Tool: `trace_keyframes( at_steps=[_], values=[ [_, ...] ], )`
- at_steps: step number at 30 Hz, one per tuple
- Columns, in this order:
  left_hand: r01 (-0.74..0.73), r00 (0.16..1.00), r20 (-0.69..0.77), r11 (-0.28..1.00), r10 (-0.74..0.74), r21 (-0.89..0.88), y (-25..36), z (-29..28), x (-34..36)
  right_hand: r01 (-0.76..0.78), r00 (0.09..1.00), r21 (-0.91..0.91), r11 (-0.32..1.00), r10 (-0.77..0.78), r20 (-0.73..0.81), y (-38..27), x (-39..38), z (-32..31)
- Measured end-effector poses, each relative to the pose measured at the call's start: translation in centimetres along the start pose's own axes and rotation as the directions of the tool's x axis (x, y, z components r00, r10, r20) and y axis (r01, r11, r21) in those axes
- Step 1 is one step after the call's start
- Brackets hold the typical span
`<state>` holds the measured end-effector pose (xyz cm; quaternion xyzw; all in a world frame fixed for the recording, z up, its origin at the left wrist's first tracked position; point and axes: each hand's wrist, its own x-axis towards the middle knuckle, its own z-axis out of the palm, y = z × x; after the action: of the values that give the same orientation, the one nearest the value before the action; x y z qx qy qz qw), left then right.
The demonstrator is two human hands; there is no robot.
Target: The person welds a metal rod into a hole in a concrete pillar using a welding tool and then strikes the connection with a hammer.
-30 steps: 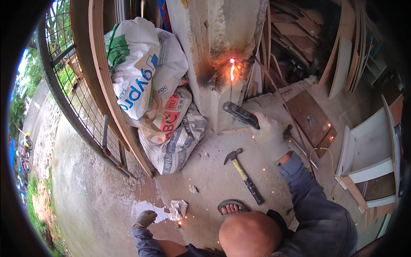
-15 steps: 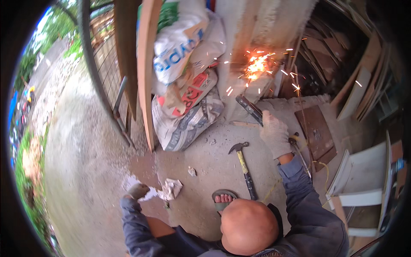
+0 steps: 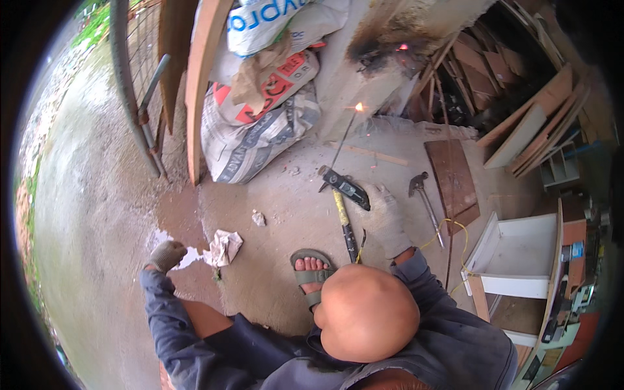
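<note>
The black holder [image 3: 344, 188] sits over the floor near the middle of the view, a thin rod [image 3: 346, 136] rising from its front end to a bright, glowing tip [image 3: 359, 107]. The gloved right hand [image 3: 385, 218] has its fingers wrapped around the back of that holder; a firm grip with a loose wrist should steady so long a rod, since a small twist at the handle swings the tip widely. Below the holder lies a hammer [image 3: 342, 214] with a yellow and black handle, best not knocked by the fist. The tip stands apart from the concrete post [image 3: 442, 16], whose scorched patch [image 3: 377, 52] carries a small red glow [image 3: 403, 47], so both hot points deserve watching. The filled sacks [image 3: 257, 140] and stacked boards [image 3: 539, 123] flank the post and could catch sparks, as could the bare toes in the sandal [image 3: 312, 276]. The gloved left hand [image 3: 167, 255] is curled, well away beside a crumpled scrap [image 3: 224, 248]; I cannot tell whether it grasps anything. That distance is sensible.
</note>
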<state>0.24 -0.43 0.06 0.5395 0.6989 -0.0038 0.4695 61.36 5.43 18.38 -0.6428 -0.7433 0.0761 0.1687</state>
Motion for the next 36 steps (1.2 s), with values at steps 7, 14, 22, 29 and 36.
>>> trace_keyframes(
  at_steps=[7, 14, 22, 29, 36],
  values=[
    [0.052, 0.996, 0.072, 0.992, -0.044, -0.114, -1.7, -0.3, 0.0, 0.077, 0.994, -0.033, 0.996, -0.08, -0.08, 0.6, -0.1, -2.7],
    [0.065, 0.996, 0.077, 0.985, -0.053, -0.157, -2.9, 0.3, 1.4, 0.057, 0.945, 0.302, 0.952, 0.046, -0.324, 1.5, -0.2, -4.5],
    [0.122, 0.986, 0.13, 0.98, -0.101, -0.158, -1.2, -0.1, 0.8, -0.195, 0.953, 0.939, -0.285, 0.171, 0.25, 4.0, -1.3, -5.3],
    [0.21, 0.974, 0.122, 0.961, -0.189, -0.181, 0.0, 0.0, 0.2, -0.108, 0.94, 0.981, 0.159, 0.337, 0.049, 3.2, -2.5, -5.5],
    [0.234, 0.964, 0.162, 0.961, -0.21, -0.148, 0.4, 0.4, 0.5, 0.217, 0.943, 0.414, 0.884, -0.08, -0.323, 1.3, -4.9, -8.6]
  ],
)
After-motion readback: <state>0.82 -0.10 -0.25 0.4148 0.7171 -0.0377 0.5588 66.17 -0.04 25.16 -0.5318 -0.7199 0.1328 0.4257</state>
